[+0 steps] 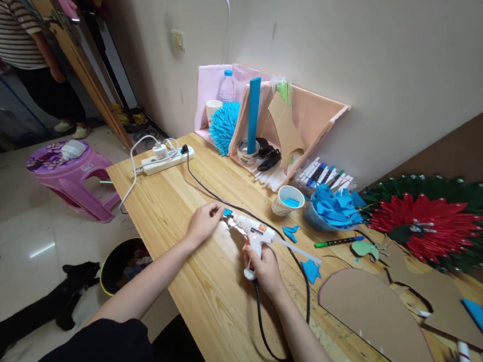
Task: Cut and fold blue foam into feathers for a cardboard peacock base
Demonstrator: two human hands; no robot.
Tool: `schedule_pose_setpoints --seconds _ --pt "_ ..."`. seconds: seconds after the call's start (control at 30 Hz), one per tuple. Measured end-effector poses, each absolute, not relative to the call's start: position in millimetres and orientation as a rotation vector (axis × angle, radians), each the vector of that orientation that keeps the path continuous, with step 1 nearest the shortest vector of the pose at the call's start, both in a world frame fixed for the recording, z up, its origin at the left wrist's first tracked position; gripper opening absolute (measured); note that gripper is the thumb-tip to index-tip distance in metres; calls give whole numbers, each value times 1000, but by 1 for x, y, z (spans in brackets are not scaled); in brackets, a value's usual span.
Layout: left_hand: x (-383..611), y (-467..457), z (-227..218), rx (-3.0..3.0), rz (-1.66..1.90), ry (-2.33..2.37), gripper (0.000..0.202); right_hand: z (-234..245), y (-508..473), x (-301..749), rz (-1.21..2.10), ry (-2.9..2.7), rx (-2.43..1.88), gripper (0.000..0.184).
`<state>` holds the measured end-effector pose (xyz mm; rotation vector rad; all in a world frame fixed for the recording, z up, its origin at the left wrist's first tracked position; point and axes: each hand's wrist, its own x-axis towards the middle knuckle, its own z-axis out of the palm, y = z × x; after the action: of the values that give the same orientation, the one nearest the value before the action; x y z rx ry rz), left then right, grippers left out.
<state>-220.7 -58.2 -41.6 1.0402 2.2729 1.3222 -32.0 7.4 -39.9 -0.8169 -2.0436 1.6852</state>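
Note:
My right hand [267,269] is wrapped round the handle of a white hot glue gun [255,234], with a clear glue stick [299,249] sticking out of its back end. The gun's nozzle points left, close to a small blue paper piece [227,212]. That piece is pinched in the fingertips of my left hand [206,221], just above the wooden table. Whether the nozzle touches the paper I cannot tell. Loose blue paper pieces [311,270] lie right of the gun. A bowl [333,214] heaped with folded blue paper stands behind them, beside a paper cup [287,202].
A black cord [206,186] runs across the table from a power strip [168,160]. Cardboard shapes [374,316] and a red and green paper flower [427,223] lie at right. On the floor at left are a black cat [51,305], a bin [118,269], a pink stool [78,178] and a standing person [22,48].

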Motion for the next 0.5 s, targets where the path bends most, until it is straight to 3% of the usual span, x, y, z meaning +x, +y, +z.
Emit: schedule_pose_setpoints --seconds 0.5 --pt "-219 -60 -38 1075 1338 2253 30 -39 7 -32 1685 -2066 -826 27"
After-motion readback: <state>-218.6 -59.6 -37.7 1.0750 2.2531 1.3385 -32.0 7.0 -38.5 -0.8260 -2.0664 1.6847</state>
